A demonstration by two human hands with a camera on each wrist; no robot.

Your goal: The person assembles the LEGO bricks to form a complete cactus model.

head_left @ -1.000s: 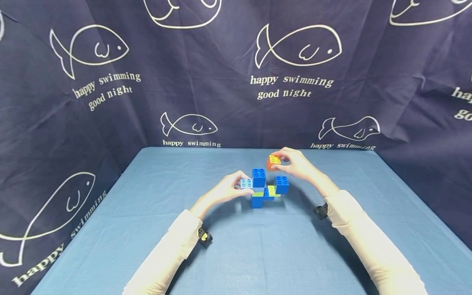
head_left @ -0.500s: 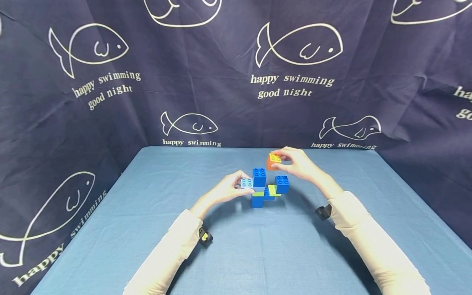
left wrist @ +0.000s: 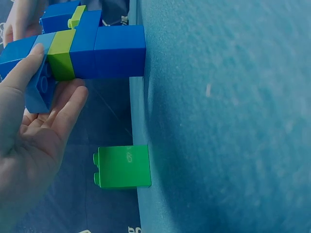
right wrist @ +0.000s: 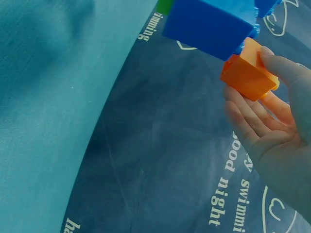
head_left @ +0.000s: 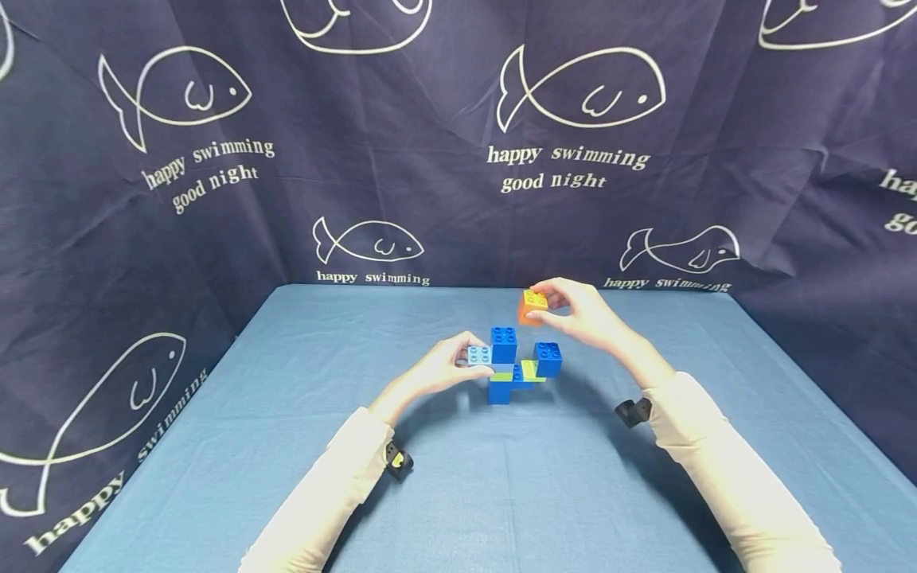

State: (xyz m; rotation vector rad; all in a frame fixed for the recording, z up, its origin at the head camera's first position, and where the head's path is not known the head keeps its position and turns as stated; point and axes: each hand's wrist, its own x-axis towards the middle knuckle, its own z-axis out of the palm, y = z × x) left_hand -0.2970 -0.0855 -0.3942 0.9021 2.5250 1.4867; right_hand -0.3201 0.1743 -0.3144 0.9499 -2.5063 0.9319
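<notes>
In the head view, a toy-brick structure [head_left: 499, 391] stands near the table's middle, built of dark blue, light blue and lime green bricks. My left hand [head_left: 442, 364] pinches its light blue brick [head_left: 478, 356] from the left, thumb in front and fingers behind. Above and beyond the structure, my right hand [head_left: 582, 314] pinches an orange brick [head_left: 532, 308] between thumb and fingertips. The right wrist view shows this orange brick [right wrist: 249, 73] overlapping the edge of a dark blue brick [right wrist: 211, 26] on the structure.
A separate green brick [left wrist: 125, 166] stands on the table in the left wrist view; it does not show in the head view. The table wears a blue cloth [head_left: 458, 493]. A dark fish-print curtain [head_left: 444, 159] hangs behind and at both sides.
My right hand has risen slightly and moved a little away with the orange brick. My left hand and the structure have stayed in place.
</notes>
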